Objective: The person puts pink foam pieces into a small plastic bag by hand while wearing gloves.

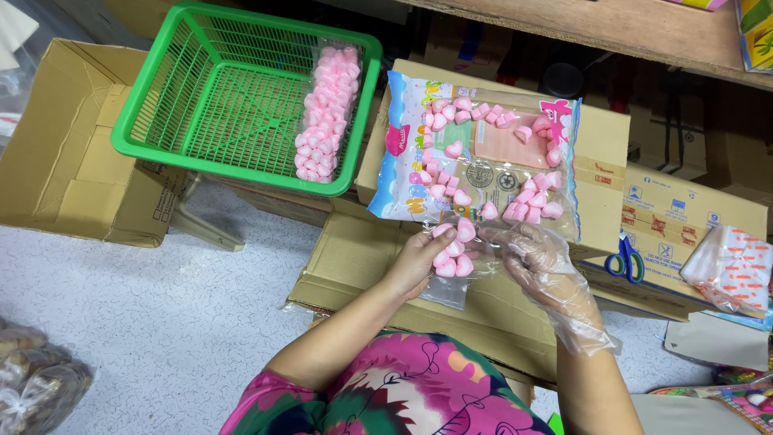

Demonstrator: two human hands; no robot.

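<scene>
The small clear bag [451, 270] is partly hiding behind pink heart candies [453, 251]; the left hand [419, 259] is pinching it closed-fingered, while the gloved right hand [538, 262] is hovering beside it, fingers loosely curled, holding nothing visible.

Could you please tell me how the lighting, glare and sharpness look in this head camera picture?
Head view: even, soft light with faint shadows; glare on the large candy bag and the clear glove on the right hand; the left hand with its small bag of pink heart candies is sharp; edges bend slightly.
</scene>
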